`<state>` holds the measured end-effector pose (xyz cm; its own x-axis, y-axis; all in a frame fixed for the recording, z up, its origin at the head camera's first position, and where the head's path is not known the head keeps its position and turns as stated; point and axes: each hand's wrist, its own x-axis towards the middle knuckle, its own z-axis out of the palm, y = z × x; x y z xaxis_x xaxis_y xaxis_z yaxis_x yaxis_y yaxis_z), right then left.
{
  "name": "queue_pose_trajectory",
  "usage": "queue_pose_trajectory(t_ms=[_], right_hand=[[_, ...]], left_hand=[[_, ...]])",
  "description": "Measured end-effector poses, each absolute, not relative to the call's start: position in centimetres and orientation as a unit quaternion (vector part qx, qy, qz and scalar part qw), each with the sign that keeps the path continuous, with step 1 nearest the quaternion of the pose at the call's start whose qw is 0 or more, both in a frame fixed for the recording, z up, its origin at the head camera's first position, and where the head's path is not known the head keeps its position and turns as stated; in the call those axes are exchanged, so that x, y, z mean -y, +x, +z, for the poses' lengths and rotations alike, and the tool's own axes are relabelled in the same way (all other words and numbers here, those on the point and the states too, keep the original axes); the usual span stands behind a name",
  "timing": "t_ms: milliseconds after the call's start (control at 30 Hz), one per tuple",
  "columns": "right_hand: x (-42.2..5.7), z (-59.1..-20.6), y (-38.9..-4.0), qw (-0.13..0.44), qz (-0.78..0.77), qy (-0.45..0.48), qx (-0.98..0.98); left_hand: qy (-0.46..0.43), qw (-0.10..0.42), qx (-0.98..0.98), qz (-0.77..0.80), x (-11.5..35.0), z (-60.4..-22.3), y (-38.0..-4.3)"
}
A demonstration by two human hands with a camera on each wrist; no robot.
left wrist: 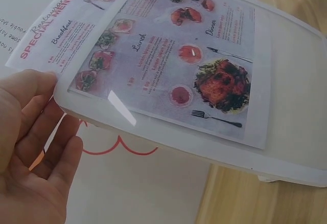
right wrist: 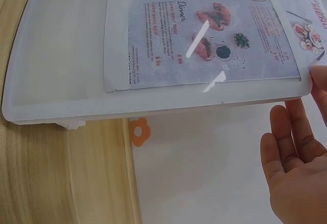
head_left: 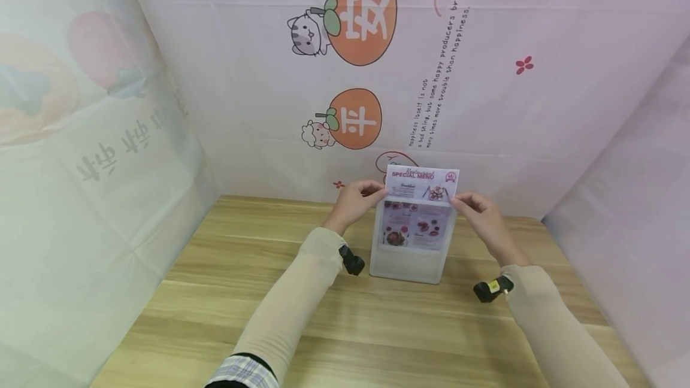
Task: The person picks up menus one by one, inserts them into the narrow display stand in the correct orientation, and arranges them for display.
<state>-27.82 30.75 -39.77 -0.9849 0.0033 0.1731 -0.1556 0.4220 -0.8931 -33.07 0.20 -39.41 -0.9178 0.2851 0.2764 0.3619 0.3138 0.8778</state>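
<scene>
A white-framed clear sign holder (head_left: 406,265) stands upright on the table, with a printed menu sheet (head_left: 399,183) partway inside it. The sheet's top, headed "SPECIAL MENU", sticks out above the holder's upper edge, and a blank strip of the holder shows below the sheet. My left hand (head_left: 353,201) pinches the sheet's left edge beside the holder's upper left corner. On the other side, my right hand (head_left: 482,217) pinches the right edge at the upper right corner. Both wrist views show the sheet (left wrist: 168,55) behind the clear front, with the other fingers loosely bent behind the corners.
The wooden table (head_left: 242,256) carries the holder near its back edge. A white printed cloth (head_left: 259,106) with orange fruit drawings hangs directly behind, and more cloth (head_left: 64,226) closes off the left and right sides.
</scene>
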Motion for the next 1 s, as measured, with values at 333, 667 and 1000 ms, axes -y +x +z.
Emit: queue_pose_trajectory(t_ms=[333, 667, 1000], right_hand=[[-30.7, -39.8, -27.9, 0.068, 0.544, 0.045, 0.835], [-30.6, -39.7, -27.6, 0.073, 0.543, 0.045, 0.835], [-30.4, -39.6, -27.5, 0.08, 0.541, 0.053, 0.836]], left_hand=[[-0.198, 0.029, 0.807, -0.556, -0.1, -39.3, -32.9], [-0.198, 0.026, 0.802, -0.564, -0.2, -38.2, -33.6], [-0.194, 0.035, 0.808, -0.555, -0.2, -36.8, -33.5]])
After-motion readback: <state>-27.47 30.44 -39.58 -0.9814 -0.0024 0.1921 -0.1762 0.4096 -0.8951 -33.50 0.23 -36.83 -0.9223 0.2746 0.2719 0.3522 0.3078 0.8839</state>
